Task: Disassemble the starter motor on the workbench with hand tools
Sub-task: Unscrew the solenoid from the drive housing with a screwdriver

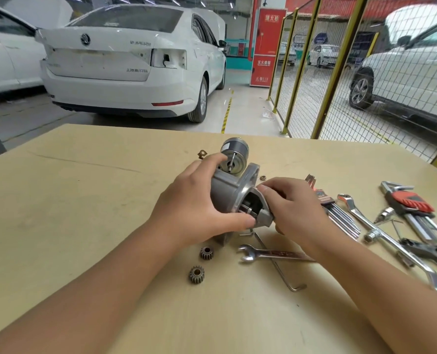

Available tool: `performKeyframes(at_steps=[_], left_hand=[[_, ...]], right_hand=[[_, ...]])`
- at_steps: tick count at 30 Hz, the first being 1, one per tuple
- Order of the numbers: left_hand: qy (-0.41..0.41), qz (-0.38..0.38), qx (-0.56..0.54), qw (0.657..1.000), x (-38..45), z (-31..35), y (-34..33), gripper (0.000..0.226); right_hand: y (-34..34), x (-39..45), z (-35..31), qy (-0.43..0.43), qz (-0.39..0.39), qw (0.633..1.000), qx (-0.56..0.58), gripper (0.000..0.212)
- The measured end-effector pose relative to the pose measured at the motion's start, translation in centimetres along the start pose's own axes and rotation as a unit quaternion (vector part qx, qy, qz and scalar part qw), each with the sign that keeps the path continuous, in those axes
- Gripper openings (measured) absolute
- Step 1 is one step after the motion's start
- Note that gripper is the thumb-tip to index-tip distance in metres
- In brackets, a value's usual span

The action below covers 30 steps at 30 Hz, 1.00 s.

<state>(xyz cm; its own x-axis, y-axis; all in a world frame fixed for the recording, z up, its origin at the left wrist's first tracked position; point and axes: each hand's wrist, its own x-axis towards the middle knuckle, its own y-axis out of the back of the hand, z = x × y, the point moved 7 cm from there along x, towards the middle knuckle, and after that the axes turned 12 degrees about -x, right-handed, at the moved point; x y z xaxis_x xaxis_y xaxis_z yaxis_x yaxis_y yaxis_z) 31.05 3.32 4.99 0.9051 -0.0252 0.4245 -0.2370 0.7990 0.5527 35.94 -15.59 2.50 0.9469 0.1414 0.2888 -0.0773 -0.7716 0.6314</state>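
Now | L hand [197, 200] gripped starter housing [227, 192] | R hand [292, 208] pinched nose end | advice: steady body, pull straight, no twisting.

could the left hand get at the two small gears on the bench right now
Probably not yet: the left hand grips the starter housing. The two gears lie uncovered just below its wrist.

In the upper middle of the frame, a red cabinet [267, 44] carries white Chinese signs and the number 119 at its foot. The white car [125, 60] at upper left bears a Skoda badge [85, 39] and blurred, unreadable boot lettering.
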Motion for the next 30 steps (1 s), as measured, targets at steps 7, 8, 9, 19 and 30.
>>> performKeyframes(at_steps=[7,8,9,19,30], left_hand=[[0.011,0.049,-0.037,0.998,0.7,-1.8,1.1,0.085],[0.029,0.057,-0.055,0.996,0.7,-2.3,1.5,0.082],[0.049,0.063,-0.082,0.993,0.8,-2.7,1.9,0.074],[0.101,0.0,-0.179,0.979,1.6,-5.4,4.4,0.067],[0.15,-0.034,-0.218,0.964,0.9,-7.4,7.3,0.078]], right_hand=[[1.0,-0.2,0.5,-0.01,0.078,0.997,0.023,0.016],[1.1,-0.3,0.6,-0.014,0.082,0.996,0.032,0.016],[1.1,-0.4,0.7,-0.017,0.082,0.996,0.036,0.016],[1.2,-0.8,0.8,-0.031,0.052,0.998,-0.006,0.015],[0.1,-2.5,-1.8,0.023,-0.023,0.996,-0.088,0.024]])
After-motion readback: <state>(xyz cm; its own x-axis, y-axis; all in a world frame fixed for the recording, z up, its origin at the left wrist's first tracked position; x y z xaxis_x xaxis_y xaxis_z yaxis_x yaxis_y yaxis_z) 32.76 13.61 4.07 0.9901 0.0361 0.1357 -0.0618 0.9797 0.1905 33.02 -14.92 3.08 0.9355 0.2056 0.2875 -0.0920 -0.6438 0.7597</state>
